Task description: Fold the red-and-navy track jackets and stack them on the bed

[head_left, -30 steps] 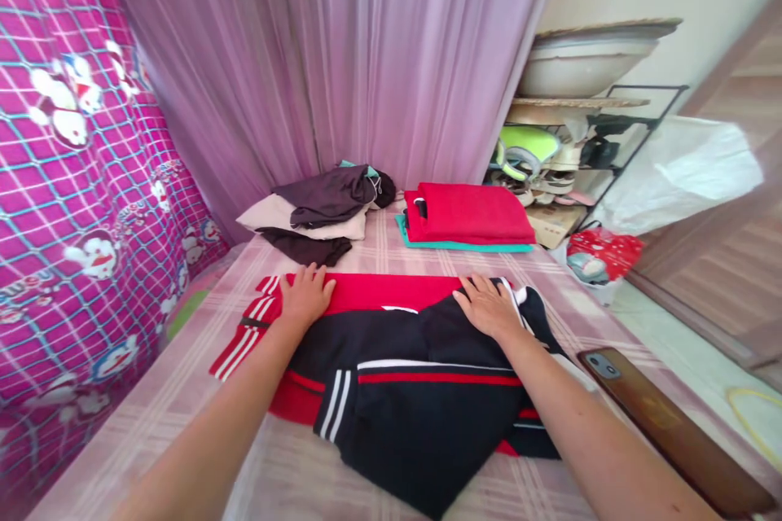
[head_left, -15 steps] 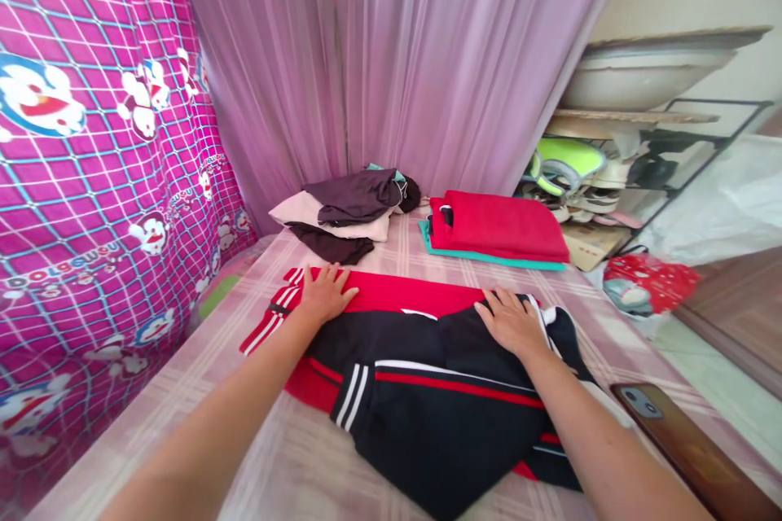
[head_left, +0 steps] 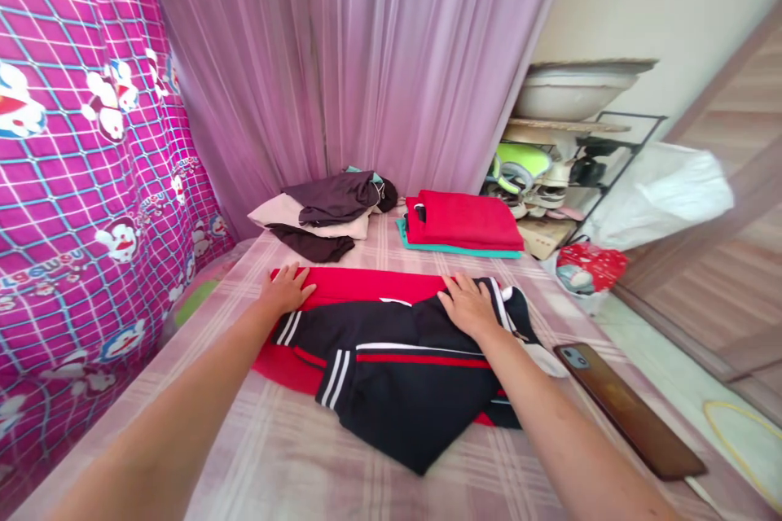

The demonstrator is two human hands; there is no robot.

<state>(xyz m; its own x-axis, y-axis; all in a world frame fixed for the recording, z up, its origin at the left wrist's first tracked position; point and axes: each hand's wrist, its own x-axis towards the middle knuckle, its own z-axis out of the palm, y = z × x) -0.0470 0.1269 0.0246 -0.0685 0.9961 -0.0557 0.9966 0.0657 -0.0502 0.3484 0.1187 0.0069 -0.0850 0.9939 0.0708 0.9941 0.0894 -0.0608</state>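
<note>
A dark navy and red jacket (head_left: 421,399) lies partly folded on the bed. It has white-striped cuffs and red and white piping. My left hand (head_left: 286,291) rests with fingers spread on the far left corner of its red part (head_left: 360,285). Just below that hand is a dark cuff (head_left: 288,328) with two white stripes. Flat on the dark cloth at the upper right is my right hand (head_left: 470,305), its fingers apart, beside a white-edged collar or trim (head_left: 499,305). Neither hand grips anything. My right forearm hides part of the jacket's right side.
Folded red cloth (head_left: 470,220) on teal cloth lies at the far right of the bed. Loose dark and pale clothes (head_left: 330,207) lie far left. A phone (head_left: 629,411) is right of the jacket. Curtains, a shoe rack (head_left: 599,179) and bags stand around the bed.
The red striped sleeve end that stuck out at the left no longer shows there; a dark striped cuff shows instead. My left hand has shifted to the jacket's left corner. The view has turned right.
</note>
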